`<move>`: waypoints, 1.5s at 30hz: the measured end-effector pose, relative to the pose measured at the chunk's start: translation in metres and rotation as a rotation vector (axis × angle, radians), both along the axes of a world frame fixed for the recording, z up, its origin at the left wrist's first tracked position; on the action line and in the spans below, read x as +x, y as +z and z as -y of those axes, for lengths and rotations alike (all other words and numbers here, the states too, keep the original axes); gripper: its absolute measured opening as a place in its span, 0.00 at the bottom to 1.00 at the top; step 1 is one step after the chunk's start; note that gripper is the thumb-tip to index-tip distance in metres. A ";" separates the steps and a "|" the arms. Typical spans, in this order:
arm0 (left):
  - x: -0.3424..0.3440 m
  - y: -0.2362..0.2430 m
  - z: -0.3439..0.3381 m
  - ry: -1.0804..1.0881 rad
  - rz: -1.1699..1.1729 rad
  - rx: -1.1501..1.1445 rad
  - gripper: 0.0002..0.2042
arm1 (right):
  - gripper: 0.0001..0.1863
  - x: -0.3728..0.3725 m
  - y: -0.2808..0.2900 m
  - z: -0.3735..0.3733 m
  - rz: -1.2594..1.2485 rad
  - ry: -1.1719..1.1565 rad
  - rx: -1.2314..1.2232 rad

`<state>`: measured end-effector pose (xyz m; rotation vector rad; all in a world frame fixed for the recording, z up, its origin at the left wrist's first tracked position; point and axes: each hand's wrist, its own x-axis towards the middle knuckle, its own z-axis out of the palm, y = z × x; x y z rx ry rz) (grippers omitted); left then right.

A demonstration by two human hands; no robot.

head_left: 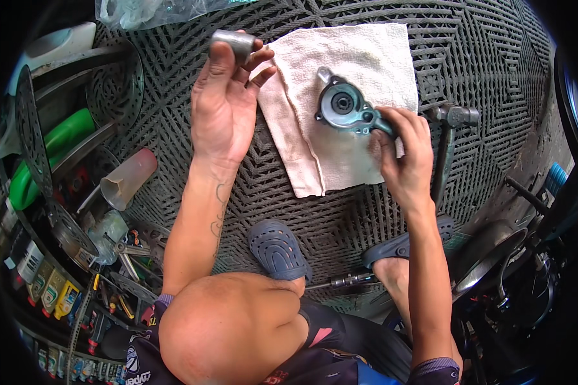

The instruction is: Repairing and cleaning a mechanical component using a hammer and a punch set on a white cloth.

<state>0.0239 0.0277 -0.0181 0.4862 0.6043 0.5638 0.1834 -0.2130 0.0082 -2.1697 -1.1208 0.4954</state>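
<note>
Beyond the far left corner of a white cloth (379, 58), my left hand (223, 122) holds up a short grey metal cylinder (237, 45) between thumb and fingers. The palm is turned upward. My right hand (407, 151) pinches the narrow arm of a dark metal housing (341, 102) that has a round seat with a ring-shaped part in its middle. This housing rests on the cloth, its round end toward the far left. Part of its narrow end is hidden under my fingers.
Right of the cloth lies a hammer (457, 117) on the ridged black mat (173, 96). At the left are brake discs (115, 80), a green container (51, 160), a translucent cup (130, 178) and several bottles. A ratchet-like tool (350, 280) lies near my clogs (277, 249). Plastic wrap (154, 13) lies far left.
</note>
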 end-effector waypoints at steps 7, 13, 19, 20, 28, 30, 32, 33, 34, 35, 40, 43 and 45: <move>0.016 0.003 0.038 -0.207 -0.331 1.233 0.22 | 0.21 -0.004 -0.007 0.000 0.085 0.002 0.024; 0.024 -0.013 0.056 -0.304 -0.383 1.468 0.24 | 0.22 -0.001 -0.005 -0.001 0.096 0.011 0.015; 0.023 -0.025 0.060 -0.286 -0.459 1.446 0.24 | 0.22 0.000 -0.008 0.001 0.061 0.007 0.014; 0.023 -0.025 0.060 -0.295 -0.455 1.466 0.24 | 0.22 0.000 -0.009 0.001 0.065 0.009 0.021; 0.026 -0.027 0.066 -0.272 -0.488 1.530 0.24 | 0.23 -0.001 -0.012 0.001 0.059 0.001 0.019; 0.025 -0.028 0.066 -0.271 -0.499 1.544 0.24 | 0.23 -0.002 -0.013 0.000 0.051 -0.003 0.017; 0.028 -0.030 0.067 -0.235 -0.498 1.580 0.24 | 0.23 0.000 -0.013 0.000 0.078 0.000 0.021; 0.029 -0.031 0.067 -0.239 -0.494 1.578 0.24 | 0.23 0.001 -0.014 0.001 0.078 -0.004 0.018; 0.030 -0.033 0.067 -0.228 -0.473 1.584 0.24 | 0.23 0.001 -0.014 0.002 0.074 -0.001 0.019; 0.031 -0.034 0.067 -0.218 -0.450 1.589 0.25 | 0.23 0.002 -0.015 0.003 0.070 0.001 0.019; 0.029 -0.033 0.065 -0.252 -0.431 1.581 0.25 | 0.25 0.003 -0.016 0.003 0.069 -0.002 0.023; 0.029 -0.034 0.064 -0.280 -0.453 1.566 0.24 | 0.27 0.003 -0.017 0.002 0.043 -0.018 0.070; 0.029 -0.032 0.065 -0.288 -0.465 1.578 0.24 | 0.26 0.004 -0.018 0.003 0.056 -0.018 0.078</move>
